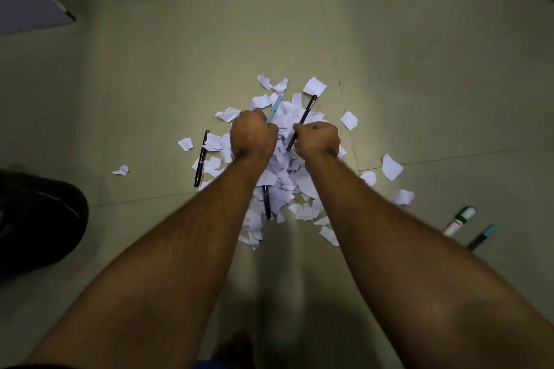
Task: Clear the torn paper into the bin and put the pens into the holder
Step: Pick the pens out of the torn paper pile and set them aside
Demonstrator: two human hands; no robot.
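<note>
Torn paper point(287, 171) heaped on a pale tiled floor point(419, 69), with a person's two fists above it, each gripping a pen.

Seen from above, both bare forearms reach forward over the pile. The left hand point(253, 136) is clenched around a light blue pen point(275, 109) that juts away from the knuckles; the right hand point(317, 139) is clenched around a dark pen point(304, 121) that slants up and away. The fists are near each other but not touching. A black pen point(201, 159) lies on the floor at the pile's left edge, partly under scraps, and another dark pen point(266, 202) shows among scraps between the forearms. Loose scraps lie scattered around the heap. To the right, well apart from the pile, lie a white marker with a green cap point(459, 220) and a dark marker with a teal end point(482, 237). A black rounded object point(39, 219), which cannot be identified, sits at the left edge.
</note>
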